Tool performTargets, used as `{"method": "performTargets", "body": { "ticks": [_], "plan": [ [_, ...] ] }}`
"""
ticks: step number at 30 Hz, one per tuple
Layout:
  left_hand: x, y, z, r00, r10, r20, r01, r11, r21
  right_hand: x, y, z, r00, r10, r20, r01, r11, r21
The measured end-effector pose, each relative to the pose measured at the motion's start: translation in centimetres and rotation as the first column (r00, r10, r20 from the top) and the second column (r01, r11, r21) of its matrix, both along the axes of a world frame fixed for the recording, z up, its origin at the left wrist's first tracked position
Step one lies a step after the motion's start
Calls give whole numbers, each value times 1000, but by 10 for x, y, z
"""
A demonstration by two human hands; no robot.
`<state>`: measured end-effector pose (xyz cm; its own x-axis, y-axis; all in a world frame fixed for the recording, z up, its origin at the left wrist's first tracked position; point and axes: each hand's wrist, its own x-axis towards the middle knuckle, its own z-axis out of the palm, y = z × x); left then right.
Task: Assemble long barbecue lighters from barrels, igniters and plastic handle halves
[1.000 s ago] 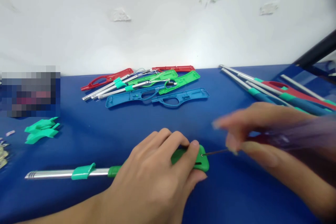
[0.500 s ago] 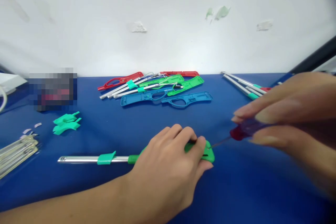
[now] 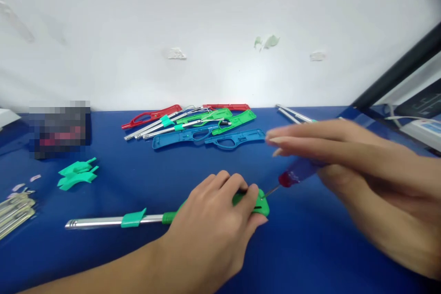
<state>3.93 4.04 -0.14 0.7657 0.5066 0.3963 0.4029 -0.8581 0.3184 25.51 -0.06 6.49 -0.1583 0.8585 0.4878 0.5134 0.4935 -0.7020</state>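
Note:
My left hand [image 3: 213, 225] is closed over the green handle [image 3: 262, 209] of a long-nosed lighter and presses it to the table. The lighter's metal tube [image 3: 93, 223] sticks out to the left, with a turquoise clip [image 3: 133, 218] around it. My right hand [image 3: 365, 179] holds a screwdriver [image 3: 298, 173] with a red and purple handle between thumb and palm, fingers stretched out above. The screwdriver slants down, its tip at a hole near the handle's right end. My left palm hides most of the handle.
Red, green and blue lighter shells [image 3: 236, 139] and metal tubes lie along the wall. Turquoise clips [image 3: 77, 174] and clear strip-like parts [image 3: 15, 213] are at left, below a pixelated dark object [image 3: 62, 133]. More tubes [image 3: 292, 114] and a white device [image 3: 425, 131] are at right.
My right hand's fingers have gone from a pinch on the screwdriver handle to stretched out, the handle lying further back towards the palm. The whole view has shifted slightly; my left hand keeps its hold.

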Motion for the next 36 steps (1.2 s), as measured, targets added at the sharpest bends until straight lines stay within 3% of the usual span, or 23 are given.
{"method": "performTargets", "body": {
  "ticks": [5,7,10,15,19,23,27,31,36],
  "plan": [
    [-1,-1,0,1000,-2,7,2,1000,-13,3,3,-3,977,-214,-10,213,961,177],
    [-2,-1,1,1000,-2,5,2,1000,-10,5,0,-4,980,-196,20,189,962,198],
    [-2,0,0,1000,2,-2,-2,1000,-18,7,-4,-4,982,-118,146,100,987,126],
    [-1,0,2,1000,-1,-8,1,1000,-7,9,-3,-9,994,-104,-31,107,978,180],
    [0,0,2,1000,3,-4,-3,1000,14,13,-1,-11,994,11,112,-31,983,180],
    [-1,-1,0,1000,14,5,-14,1000,21,10,-2,-10,990,-30,138,14,993,116],
    [-1,-2,-1,1000,2,11,-2,999,35,4,1,-11,991,-106,-77,124,945,303],
    [0,-1,-2,1000,14,18,-15,999,42,10,0,-16,996,-36,-80,62,936,346],
    [-1,0,-1,1000,9,11,-10,999,41,17,-7,-24,998,-34,-48,49,939,339]
  ]
}}
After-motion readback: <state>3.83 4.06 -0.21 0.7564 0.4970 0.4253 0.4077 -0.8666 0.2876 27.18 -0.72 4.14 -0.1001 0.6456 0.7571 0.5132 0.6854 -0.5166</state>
